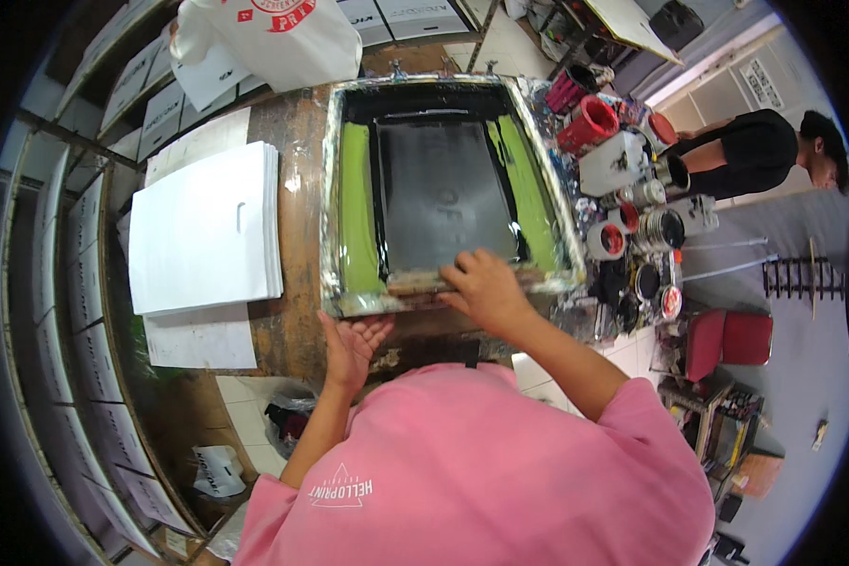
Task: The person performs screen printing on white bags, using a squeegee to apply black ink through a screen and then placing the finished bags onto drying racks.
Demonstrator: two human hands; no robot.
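Note:
A screen-printing frame lies on the worktable before me, its mesh dark in the middle with green bands at both sides. Black ink shines along the edges of the dark area. My right hand grips a squeegee that lies across the near end of the screen. By the frame's near left corner, my left hand is palm up with its fingers stretched out. Its thumb is close to the corner; whether it touches the frame I cannot tell.
A stack of white sheets sits left of the frame. Ink tubs and cans, one a red bucket, crowd the right side. Racks of printed sheets stand at left. One person is beyond the table, another at right.

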